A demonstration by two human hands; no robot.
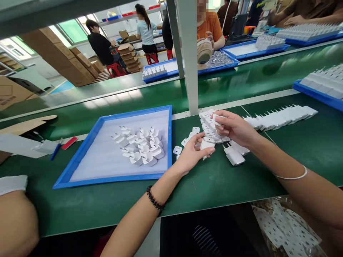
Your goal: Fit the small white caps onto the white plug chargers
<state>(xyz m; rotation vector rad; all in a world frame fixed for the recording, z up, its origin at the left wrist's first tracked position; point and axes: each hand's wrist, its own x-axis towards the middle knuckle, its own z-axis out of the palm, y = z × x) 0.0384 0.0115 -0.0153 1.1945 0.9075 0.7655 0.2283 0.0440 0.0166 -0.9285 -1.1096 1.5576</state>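
My left hand (192, 151) is closed round a white plug charger (207, 144), its port end facing up. Just above it, my right hand (232, 127) pinches a small white piece (215, 120) that looks like a charger's end cap, partly covered by the fingers. Behind both hands lies a heap of white end caps (205, 117), some hidden. A few loose caps (177, 150) are spread beside my left hand. White chargers with pins (234, 156) rest on the table under my right wrist. To the left, a blue-rimmed tray (112, 180) holds several white chargers standing pins up.
A row of chargers (284, 119) runs along the green table (198, 194) to the right. A white post (190, 71) rises behind the heap. At left lie a blue pen (55, 151) and a red strip (69, 143). Across the table, a person in orange (214, 26) holds a fan.
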